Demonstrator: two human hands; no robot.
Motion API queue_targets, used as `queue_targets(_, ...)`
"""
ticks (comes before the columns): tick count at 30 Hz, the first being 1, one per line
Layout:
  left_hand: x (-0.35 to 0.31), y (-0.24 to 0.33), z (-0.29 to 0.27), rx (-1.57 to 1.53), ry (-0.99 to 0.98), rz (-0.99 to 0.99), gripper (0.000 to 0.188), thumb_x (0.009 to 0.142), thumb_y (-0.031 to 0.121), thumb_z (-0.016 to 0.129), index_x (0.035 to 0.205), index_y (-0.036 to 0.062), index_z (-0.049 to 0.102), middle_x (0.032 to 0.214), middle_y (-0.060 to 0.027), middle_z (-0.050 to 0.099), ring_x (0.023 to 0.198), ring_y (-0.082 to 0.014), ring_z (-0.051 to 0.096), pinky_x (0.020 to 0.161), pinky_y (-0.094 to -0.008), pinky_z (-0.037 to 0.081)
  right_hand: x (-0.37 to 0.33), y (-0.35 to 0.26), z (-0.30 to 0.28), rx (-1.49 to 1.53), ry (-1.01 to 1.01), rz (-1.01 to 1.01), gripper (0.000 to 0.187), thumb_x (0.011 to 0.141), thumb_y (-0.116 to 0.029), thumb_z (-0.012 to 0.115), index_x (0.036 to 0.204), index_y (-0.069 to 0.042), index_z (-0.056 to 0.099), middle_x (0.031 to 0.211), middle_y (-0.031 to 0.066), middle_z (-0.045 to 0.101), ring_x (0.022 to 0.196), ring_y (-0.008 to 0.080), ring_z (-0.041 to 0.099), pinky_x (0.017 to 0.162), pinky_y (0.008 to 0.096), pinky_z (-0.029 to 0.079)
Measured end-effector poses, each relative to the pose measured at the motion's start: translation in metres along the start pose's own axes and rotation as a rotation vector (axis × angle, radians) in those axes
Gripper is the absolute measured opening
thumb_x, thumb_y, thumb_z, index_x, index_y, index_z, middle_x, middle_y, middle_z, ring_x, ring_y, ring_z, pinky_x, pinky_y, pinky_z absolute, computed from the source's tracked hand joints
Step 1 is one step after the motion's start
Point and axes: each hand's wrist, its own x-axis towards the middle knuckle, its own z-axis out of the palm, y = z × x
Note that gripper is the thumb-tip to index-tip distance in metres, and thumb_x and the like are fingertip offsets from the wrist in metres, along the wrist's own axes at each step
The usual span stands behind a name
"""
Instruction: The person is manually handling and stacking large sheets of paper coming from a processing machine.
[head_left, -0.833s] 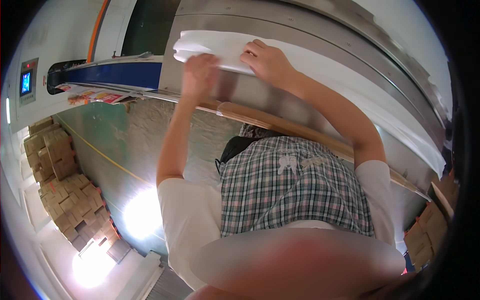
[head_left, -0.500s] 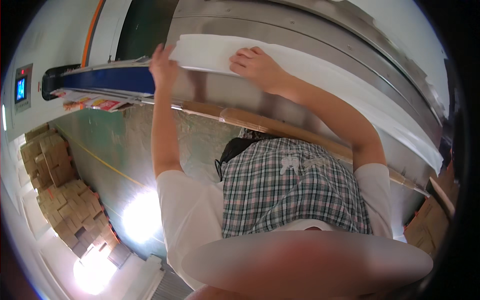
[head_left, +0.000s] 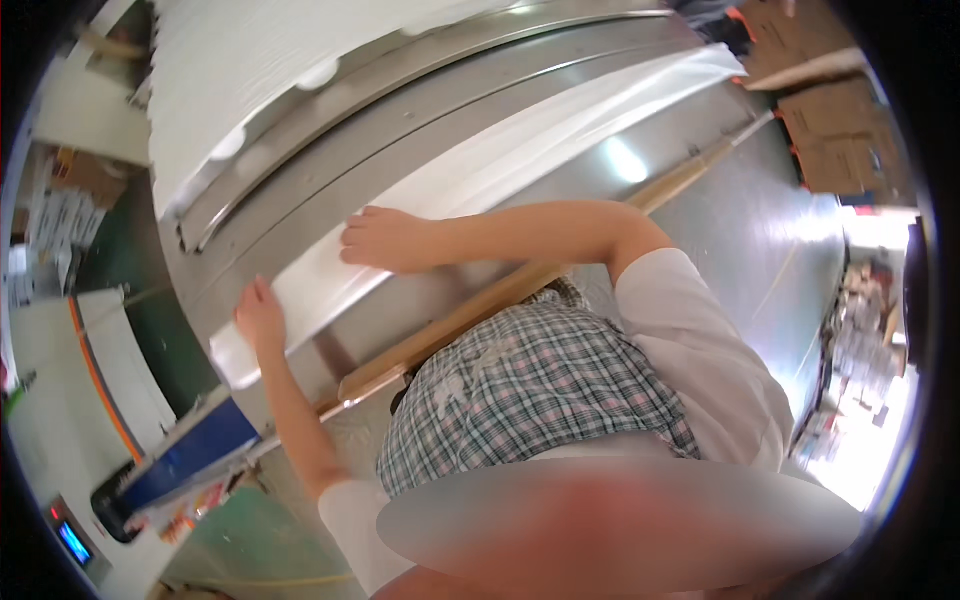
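Observation:
A long, folded white sheet [head_left: 440, 190] runs along the front of a metal worktable, from the near left up to the far right. Whether it is film, paper or cloth I cannot make out. Close to its left end, my left hand [head_left: 262, 318] grips the sheet with bent fingers. My right hand [head_left: 388, 240] lies a little further right, fingers curled together on the sheet's surface, its forearm reaching across from the right. The fingertips of both hands are partly hidden.
The metal worktable [head_left: 300, 205] has a brown edge strip [head_left: 440, 335] just before my body. A wavy white stack or sheet [head_left: 240, 60] lies beyond its raised rail. At lower left are a blue panel [head_left: 205, 440] and a lit screen [head_left: 74, 543]. Cardboard boxes [head_left: 835, 130] stand at far right.
My view and body have turned to the right, so the table now slants upward to the right. Both hands stay at the white sheet near its left end.

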Motion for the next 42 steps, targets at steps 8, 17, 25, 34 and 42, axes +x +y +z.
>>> queue_targets(8, -0.084, -0.055, -0.023, 0.098, 0.044, -0.033, 0.027, 0.088, 0.019, 0.042, 0.079, -0.0019, 0.057, 0.073, -0.0193, 0.058, 0.068, -0.0362, 0.056, 0.062, -0.0442, 0.042, -0.231, 0.13, -0.104, -0.18, -0.052, 0.579, 0.025, 0.062, -0.006, 0.058, 0.087, -0.006, 0.055, 0.1, 0.0104, 0.053, 0.099, 0.027, 0.049, 0.083, 0.0359, 0.043)
queue_targets(17, -0.092, -0.082, 0.008, 0.671, 0.003, 0.104, 0.036, 0.091, 0.038, 0.033, 0.11, 0.0141, 0.054, 0.114, -0.0086, 0.051, 0.111, -0.0314, 0.042, 0.087, -0.0524, 0.035, -0.376, 0.259, -0.18, -0.604, 0.124, 0.913, 0.035, 0.063, -0.009, 0.062, 0.097, -0.008, 0.055, 0.104, 0.0086, 0.053, 0.101, 0.0256, 0.048, 0.083, 0.0381, 0.044)
queue_targets(25, -0.055, 0.118, 0.016, 0.291, -0.168, -0.378, 0.052, 0.089, 0.053, 0.026, 0.118, 0.018, 0.052, 0.131, -0.0044, 0.042, 0.125, -0.0336, 0.028, 0.096, -0.0592, 0.02, -0.463, 0.305, -0.23, -0.683, 0.009, 1.232, 0.028, 0.066, -0.004, 0.057, 0.093, -0.011, 0.056, 0.101, 0.0042, 0.053, 0.101, 0.0243, 0.048, 0.076, 0.0383, 0.048)
queue_targets(34, -0.049, 0.15, 0.021, 0.347, -0.227, -0.433, 0.054, 0.089, 0.054, 0.024, 0.119, 0.0184, 0.051, 0.13, -0.0026, 0.043, 0.126, -0.0325, 0.027, 0.093, -0.0663, 0.016, -0.53, 0.36, -0.269, -0.769, 0.409, 1.168, 0.019, 0.067, -0.003, 0.056, 0.084, -0.012, 0.053, 0.091, 0.0045, 0.054, 0.097, 0.0241, 0.049, 0.071, 0.0387, 0.047)
queue_targets(42, -0.051, 0.196, 0.029, 0.314, -0.25, -0.442, 0.054, 0.089, 0.053, 0.025, 0.119, 0.0165, 0.05, 0.131, -0.0033, 0.042, 0.126, -0.0337, 0.026, 0.093, -0.0669, 0.017, -0.598, 0.408, -0.268, -0.771, 0.272, 1.283, 0.013, 0.075, -0.012, 0.051, 0.086, -0.011, 0.058, 0.094, 0.0076, 0.057, 0.097, 0.0276, 0.051, 0.078, 0.0393, 0.045)
